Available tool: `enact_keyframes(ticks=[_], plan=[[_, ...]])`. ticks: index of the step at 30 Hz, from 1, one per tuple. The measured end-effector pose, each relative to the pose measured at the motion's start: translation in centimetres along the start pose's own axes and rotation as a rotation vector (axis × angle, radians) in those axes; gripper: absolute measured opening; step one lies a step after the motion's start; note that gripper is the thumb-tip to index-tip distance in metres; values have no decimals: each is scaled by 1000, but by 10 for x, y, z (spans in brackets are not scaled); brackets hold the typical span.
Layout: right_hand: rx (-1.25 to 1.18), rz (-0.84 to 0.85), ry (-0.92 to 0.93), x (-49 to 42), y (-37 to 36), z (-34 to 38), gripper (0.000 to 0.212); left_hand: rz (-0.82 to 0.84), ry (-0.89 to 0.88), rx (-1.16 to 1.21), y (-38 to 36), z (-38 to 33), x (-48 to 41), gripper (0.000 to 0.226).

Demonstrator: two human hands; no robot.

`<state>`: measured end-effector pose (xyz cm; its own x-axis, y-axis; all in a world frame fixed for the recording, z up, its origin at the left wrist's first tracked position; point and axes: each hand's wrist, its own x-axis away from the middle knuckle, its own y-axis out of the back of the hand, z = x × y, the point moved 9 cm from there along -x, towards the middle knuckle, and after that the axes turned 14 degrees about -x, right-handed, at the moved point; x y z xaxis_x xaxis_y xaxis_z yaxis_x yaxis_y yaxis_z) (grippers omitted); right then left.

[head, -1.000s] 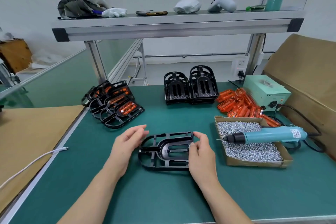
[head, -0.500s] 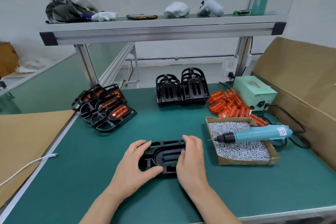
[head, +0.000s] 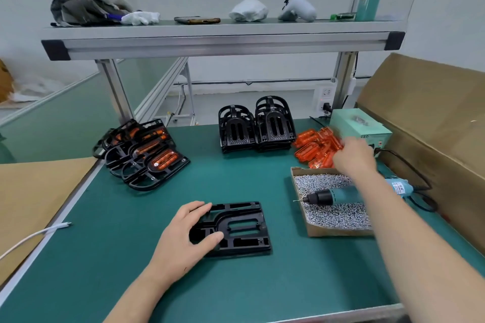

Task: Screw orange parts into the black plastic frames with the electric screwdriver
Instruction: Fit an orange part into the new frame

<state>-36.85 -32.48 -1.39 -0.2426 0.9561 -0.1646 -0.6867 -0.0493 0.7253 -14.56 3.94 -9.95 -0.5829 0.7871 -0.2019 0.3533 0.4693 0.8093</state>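
Note:
A black plastic frame (head: 241, 228) lies flat on the green mat in front of me. My left hand (head: 189, 233) holds its left end, thumb on top and fingers over the far edge. My right hand (head: 354, 156) is stretched out over the pile of orange parts (head: 312, 144) at the back right; it is blurred, and its fingers are hidden from me. The teal electric screwdriver (head: 341, 195) lies across the cardboard screw tray (head: 309, 228), under my right forearm.
Finished frames with orange inserts (head: 147, 155) are stacked at the back left. Two stacks of bare black frames (head: 256, 126) stand at the back centre. A green power box (head: 359, 126) and cardboard sheets sit on the right. A white cable (head: 31, 237) lies left.
My right hand left the frame and reached back right to the orange parts. The left hand stayed on the frame's left end, and the frame now lies uncovered on the mat.

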Motion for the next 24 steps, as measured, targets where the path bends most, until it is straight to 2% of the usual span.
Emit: enact_keyframes(ticks=[3, 5, 7, 8, 14, 18, 21, 24], plan=[[87, 92, -162, -29, -3, -38, 33, -4, 5, 8, 1, -1, 1, 57], [165, 215, -179, -34, -11, -45, 31, 1, 15, 9, 1, 0, 2, 57], [387, 366, -146, -34, -20, -47, 32, 4, 24, 6, 0, -1, 2, 57], [418, 402, -171, -35, -23, -52, 32, 3, 26, 5, 0, -1, 2, 56], [373, 268, -242, -52, -17, -66, 22, -1, 22, 2, 1, -3, 2, 55], [327, 196, -212, -48, -9, -57, 17, -7, 17, -1, 2, -4, 2, 54], [304, 132, -176, -44, -5, -51, 22, -4, 15, -6, 2, -5, 2, 54], [295, 21, -64, -38, 9, -26, 31, 3, 28, -5, 2, -6, 3, 54]])
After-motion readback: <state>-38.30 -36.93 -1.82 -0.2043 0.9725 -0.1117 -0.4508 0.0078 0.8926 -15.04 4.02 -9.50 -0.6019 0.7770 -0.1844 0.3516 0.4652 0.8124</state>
